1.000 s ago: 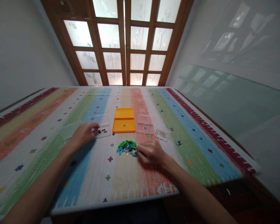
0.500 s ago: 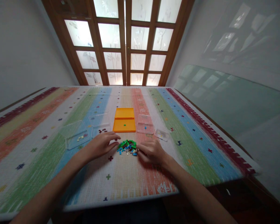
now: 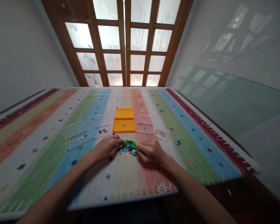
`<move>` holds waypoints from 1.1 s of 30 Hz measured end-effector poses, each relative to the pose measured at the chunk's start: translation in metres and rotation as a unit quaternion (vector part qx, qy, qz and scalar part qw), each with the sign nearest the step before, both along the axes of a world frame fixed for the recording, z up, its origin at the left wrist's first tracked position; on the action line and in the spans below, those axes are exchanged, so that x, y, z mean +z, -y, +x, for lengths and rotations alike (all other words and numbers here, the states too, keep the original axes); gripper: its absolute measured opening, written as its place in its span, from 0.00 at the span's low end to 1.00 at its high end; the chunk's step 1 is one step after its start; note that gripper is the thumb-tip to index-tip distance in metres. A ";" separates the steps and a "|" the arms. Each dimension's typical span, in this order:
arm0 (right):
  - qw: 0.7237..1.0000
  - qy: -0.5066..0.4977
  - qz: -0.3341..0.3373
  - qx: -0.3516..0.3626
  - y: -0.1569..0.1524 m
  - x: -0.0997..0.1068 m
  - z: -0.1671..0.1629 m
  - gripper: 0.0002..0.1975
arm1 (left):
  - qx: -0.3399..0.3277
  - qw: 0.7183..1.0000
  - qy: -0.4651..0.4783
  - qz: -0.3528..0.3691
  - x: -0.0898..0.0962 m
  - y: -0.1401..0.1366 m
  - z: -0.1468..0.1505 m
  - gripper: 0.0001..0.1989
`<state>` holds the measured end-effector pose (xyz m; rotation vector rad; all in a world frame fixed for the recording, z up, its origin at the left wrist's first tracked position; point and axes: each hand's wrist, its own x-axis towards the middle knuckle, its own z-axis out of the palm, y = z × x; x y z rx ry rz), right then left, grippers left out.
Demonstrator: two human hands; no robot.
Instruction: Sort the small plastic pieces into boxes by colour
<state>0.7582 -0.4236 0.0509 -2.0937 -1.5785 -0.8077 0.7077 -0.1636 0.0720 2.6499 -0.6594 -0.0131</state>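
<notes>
A small pile of mixed green, blue, dark brown and pale toy bricks (image 3: 128,147) lies on the striped cloth between my two hands. At the pile's left edge is my left hand (image 3: 110,146), its fingers drawn together against the bricks. My right hand (image 3: 150,151) rests at the opposite edge with fingers curled and thumb and forefinger closed. What either hand's fingertips hold is too small or hidden to tell. Just beyond the pile stands an open orange case (image 3: 124,127), with one green brick (image 3: 124,125) inside it.
Left of the case, one clear box (image 3: 100,136) holds several dark brown bricks; a farther-left clear box (image 3: 77,143) has several pale ones. To the right, a clear box (image 3: 144,132) contains a blue brick, and a smaller clear tray (image 3: 161,137) has tiny yellowish pieces. A striped cloth (image 3: 121,183) covers the table.
My left hand has moved right onto the pile's left edge, and its parted thumb and fingers have come together. The right hand has stayed nearly in place.
</notes>
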 end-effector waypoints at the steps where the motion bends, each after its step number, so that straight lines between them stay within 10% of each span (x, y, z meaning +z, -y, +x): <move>1: 1.000 -0.001 -0.005 -0.001 0.000 0.000 0.000 0.14 | 0.000 1.000 0.000 -0.005 0.000 0.000 0.000 0.13; 16: 1.000 -0.001 -0.017 0.001 0.001 0.002 -0.002 0.12 | -0.014 0.999 0.041 -0.030 -0.002 -0.002 0.007 0.12; 33: 0.999 -0.002 -0.036 0.000 0.001 -0.002 0.002 0.13 | 0.160 0.979 -0.069 -0.103 0.023 0.007 0.092 0.12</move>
